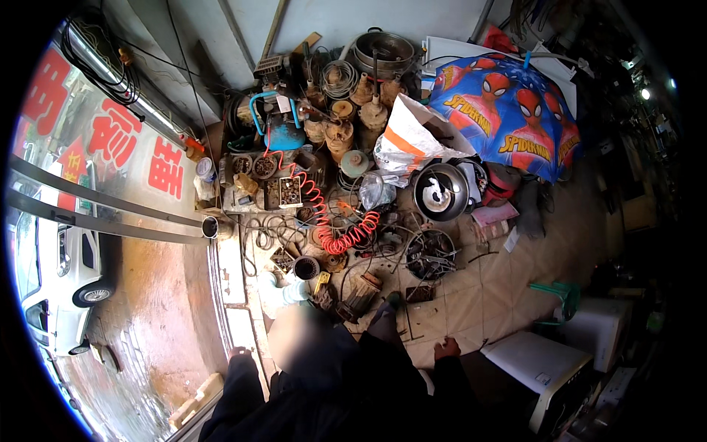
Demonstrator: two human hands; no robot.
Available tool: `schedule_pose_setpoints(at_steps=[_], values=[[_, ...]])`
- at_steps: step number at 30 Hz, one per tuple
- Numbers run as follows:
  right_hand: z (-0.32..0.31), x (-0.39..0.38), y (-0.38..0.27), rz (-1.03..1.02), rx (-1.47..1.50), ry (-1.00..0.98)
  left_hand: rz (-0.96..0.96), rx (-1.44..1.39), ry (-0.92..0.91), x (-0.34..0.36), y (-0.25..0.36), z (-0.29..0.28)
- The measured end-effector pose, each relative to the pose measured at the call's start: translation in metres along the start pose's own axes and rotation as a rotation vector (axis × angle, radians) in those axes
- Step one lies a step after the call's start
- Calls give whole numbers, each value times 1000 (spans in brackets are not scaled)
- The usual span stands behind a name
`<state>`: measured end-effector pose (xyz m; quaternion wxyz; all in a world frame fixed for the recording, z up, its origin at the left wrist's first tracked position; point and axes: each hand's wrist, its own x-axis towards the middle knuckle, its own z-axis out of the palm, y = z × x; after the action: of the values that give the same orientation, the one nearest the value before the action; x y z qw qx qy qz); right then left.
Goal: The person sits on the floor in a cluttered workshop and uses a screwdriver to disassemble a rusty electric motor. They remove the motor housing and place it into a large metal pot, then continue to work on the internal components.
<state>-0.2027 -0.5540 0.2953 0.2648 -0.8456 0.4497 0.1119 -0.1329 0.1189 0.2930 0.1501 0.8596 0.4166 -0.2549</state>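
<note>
Tiled floor (508,276), cluttered, across the middle. White boxy appliance (541,361), lower right, beyond the right hand (447,348); long axis slants from upper left to lower right. White threshold strip (237,324), lower left, runs up the frame beside the left hand (240,352). Dark ribbed metal block (359,297), lower centre, long axis tilted lower left to upper right. Hands sit well apart; right's fingers look partly curled, can't tell either grip's state. Thin metal rod (407,320), left of right hand, apart, long axis roughly up-down.
</note>
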Motion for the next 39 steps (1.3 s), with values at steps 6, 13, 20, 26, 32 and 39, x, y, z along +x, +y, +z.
schedule_pose_setpoints(at_steps=[6, 13, 20, 26, 32, 39], values=[[12, -8, 129, 387, -154, -270, -76, 457, -326, 8, -93, 64], [9, -1, 88, 286, -58, -241, 46, -222, -115, -23, -1, 46], [24, -11, 49, 233, 245, -21, 88, -354, -111, -4, 74, 4], [55, -57, 84, 179, 36, 8, 168, -366, -196, 56, 10, 20], [64, -50, 162, 166, 231, -220, 240, -60, -175, 83, 8, 16], [56, 58, 205, 329, 132, -247, 118, -320, -177, -13, 81, 32]])
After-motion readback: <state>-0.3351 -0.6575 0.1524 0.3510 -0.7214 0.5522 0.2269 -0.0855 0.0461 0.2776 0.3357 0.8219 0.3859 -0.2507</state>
